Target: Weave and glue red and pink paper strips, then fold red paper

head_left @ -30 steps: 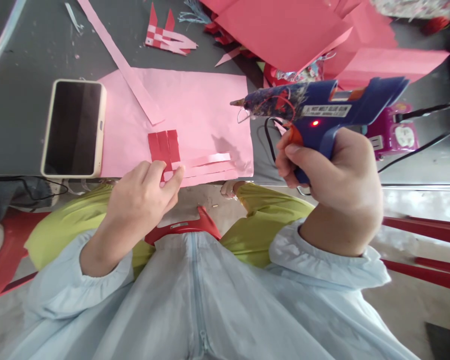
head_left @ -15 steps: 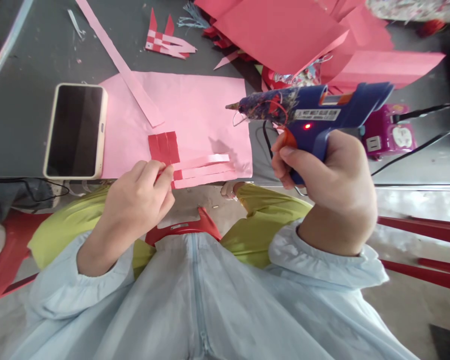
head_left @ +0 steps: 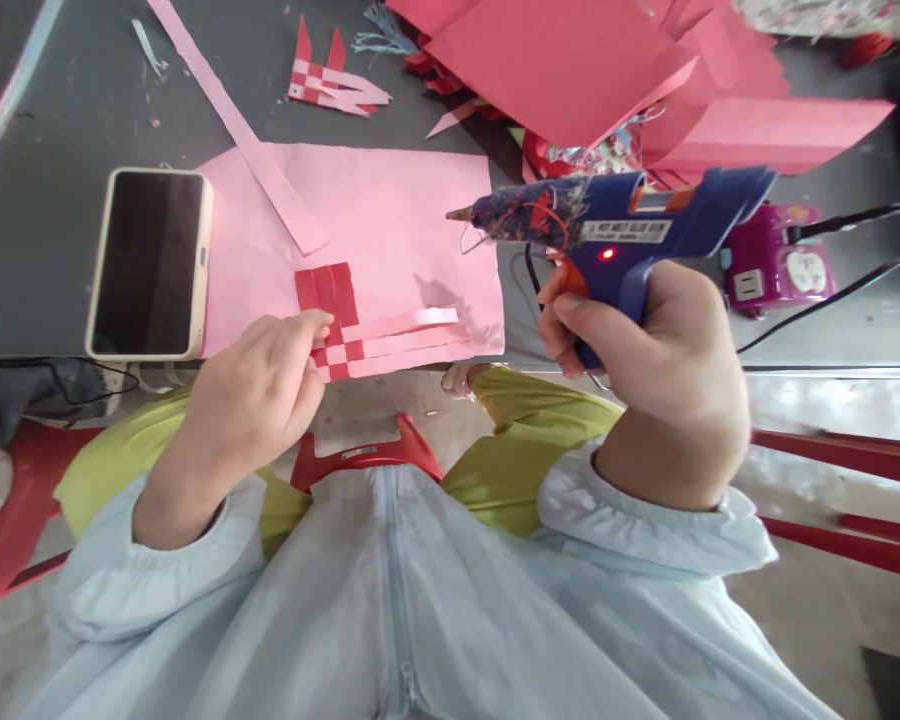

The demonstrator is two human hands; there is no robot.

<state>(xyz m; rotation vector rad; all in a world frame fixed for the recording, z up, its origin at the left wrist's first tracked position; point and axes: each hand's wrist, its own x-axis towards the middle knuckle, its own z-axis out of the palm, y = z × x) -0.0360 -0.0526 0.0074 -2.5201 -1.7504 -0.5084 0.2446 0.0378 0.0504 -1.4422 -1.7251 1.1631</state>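
My right hand (head_left: 656, 350) is wrapped round the handle of a blue hot glue gun (head_left: 630, 215), a finger on its orange trigger and its red light lit. The nozzle points left over a pink paper sheet (head_left: 390, 200). My left hand (head_left: 259, 380) is closed at the left edge of a woven paper piece (head_left: 336, 355), with red and pink strips crossing in a checker pattern. Thumb and forefinger pinch that edge, partly hiding it. Red strips (head_left: 326, 290) extend upward from the weave, and pink strips (head_left: 412, 342) run right along the table's front edge.
A phone (head_left: 146, 265) lies left of the sheet, and a long pink strip (head_left: 232, 120) crosses its corner. Behind are a finished woven paper fish (head_left: 334, 85) and piled red paper (head_left: 562, 70). A purple power socket (head_left: 776, 265) with cables sits right.
My left hand has shifted left along the woven piece, uncovering more of its checkered squares. My right hand and the glue gun have drifted slightly left.
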